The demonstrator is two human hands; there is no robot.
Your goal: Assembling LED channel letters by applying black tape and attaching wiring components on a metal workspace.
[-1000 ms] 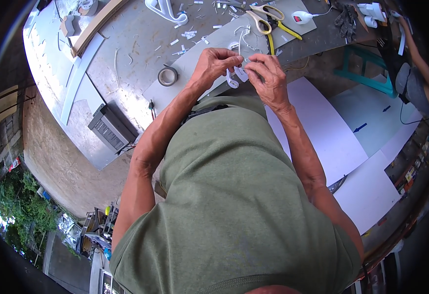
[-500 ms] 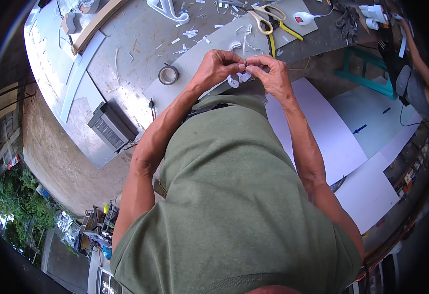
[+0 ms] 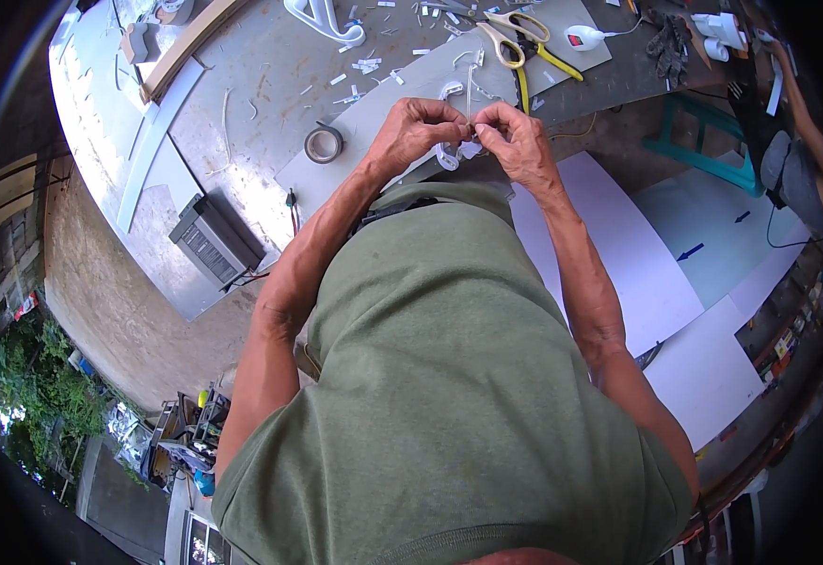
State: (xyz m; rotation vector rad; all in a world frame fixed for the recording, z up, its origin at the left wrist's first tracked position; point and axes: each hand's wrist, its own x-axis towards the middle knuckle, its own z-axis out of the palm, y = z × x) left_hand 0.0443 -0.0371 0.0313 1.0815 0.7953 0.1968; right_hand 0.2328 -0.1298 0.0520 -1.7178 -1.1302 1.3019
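Over the near edge of the workbench, my left hand and my right hand meet fingertip to fingertip. Both are closed in a pinch, and the small thing between the fingers is mostly hidden. A thin pale strip runs up from the fingertips. Just below them hangs a white curved piece, with more white bits beside it. Beyond the hands, thin white wire lies in loops on a grey sheet. Cream-handled scissors and yellow-handled pliers lie past the right hand.
A black tape roll lies left of my left hand. Small white modules are scattered farther back. A dark metal box sits at the bench's left corner. White panels, a teal stool and another person's arm are at right.
My fingers have shifted slightly in their pinch, and the right hand has turned a little. Both arms stay almost in the same place.
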